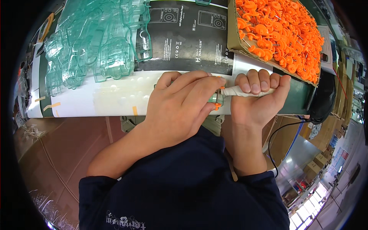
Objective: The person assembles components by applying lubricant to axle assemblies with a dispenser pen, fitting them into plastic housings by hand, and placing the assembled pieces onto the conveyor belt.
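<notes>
Left hand (178, 100) and upturned right hand (258, 97) are being held at the counter (82, 102) over reddish flooring (80, 143), orange-ended pin (217, 106) and white-wrapped handle (234, 91) being gripped respectively.

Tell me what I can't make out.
In the head view:
Translucent green plastic piece: mostly hidden under the left hand.
Whitish tapered object: partly hidden by the right hand.
Translucent green plastic shells: cut off by the top edge.
Brown cardboard box: bottom hidden by orange plastic wheels.

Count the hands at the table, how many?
2: the left hand, fingers pinching an orange-ended piece; the right hand, wrapped around a white-wrapped handle.
</notes>
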`<state>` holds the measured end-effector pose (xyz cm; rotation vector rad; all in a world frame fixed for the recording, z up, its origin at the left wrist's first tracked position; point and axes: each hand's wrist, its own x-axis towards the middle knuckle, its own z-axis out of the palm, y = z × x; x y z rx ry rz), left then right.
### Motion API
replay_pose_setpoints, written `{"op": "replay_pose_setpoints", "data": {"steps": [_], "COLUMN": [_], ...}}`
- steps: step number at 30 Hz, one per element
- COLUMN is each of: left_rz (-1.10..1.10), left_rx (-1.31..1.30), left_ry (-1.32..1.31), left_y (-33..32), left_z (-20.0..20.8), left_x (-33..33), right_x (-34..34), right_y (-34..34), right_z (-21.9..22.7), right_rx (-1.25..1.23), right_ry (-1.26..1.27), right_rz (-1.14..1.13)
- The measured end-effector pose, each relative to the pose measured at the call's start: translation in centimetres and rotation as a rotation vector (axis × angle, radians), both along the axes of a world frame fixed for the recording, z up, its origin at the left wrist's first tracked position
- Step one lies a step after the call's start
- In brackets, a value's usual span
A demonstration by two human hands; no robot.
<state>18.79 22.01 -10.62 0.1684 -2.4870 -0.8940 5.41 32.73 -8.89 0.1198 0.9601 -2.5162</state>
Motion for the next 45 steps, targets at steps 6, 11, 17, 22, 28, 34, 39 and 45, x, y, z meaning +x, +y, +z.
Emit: {"op": "replay_pose_setpoints", "data": {"steps": [6, 11, 17, 22, 28, 34, 39, 45], "left_rz": [0.004, 0.004, 0.021, 0.023, 0.023, 0.026, 0.013, 0.026], "left_rx": [0.019, 0.030, 0.027, 0.020, 0.012, 0.007, 0.021, 0.021], "left_ry": [-0.003, 0.004, 0.008, 0.004, 0.017, 0.025, 0.015, -0.009], "left_y": [0.0, -0.1, 0.0, 0.1, 0.0, 0.1, 0.0, 0.0], "left_z": [0.0, 0.1, 0.0, 0.1, 0.0, -0.2, -0.2, 0.3], "left_x": [0.1, 0.0, 0.1, 0.1, 0.1, 0.0, -0.1, 0.0], "right_x": [0.4, 0.3, 0.0, -0.7, -0.4, -0.3, -0.1, 0.0], "right_y": [-0.3, -0.7, -1.0, -1.1, -1.3, -1.4, -1.4, -1.8], "right_z": [0.6, 0.7, 0.7, 1.1, 1.3, 1.1, 1.2, 1.8], "right_rx": [-0.039, -0.087, -0.076, -0.025, 0.049, -0.024, -0.062, 0.109], "right_ry": [0.357, 0.543, 0.517, 0.481, 0.566, 0.566, 0.489, 0.512], "right_rz": [0.114, 0.224, 0.284, 0.354, 0.331, 0.309, 0.292, 0.334]}}
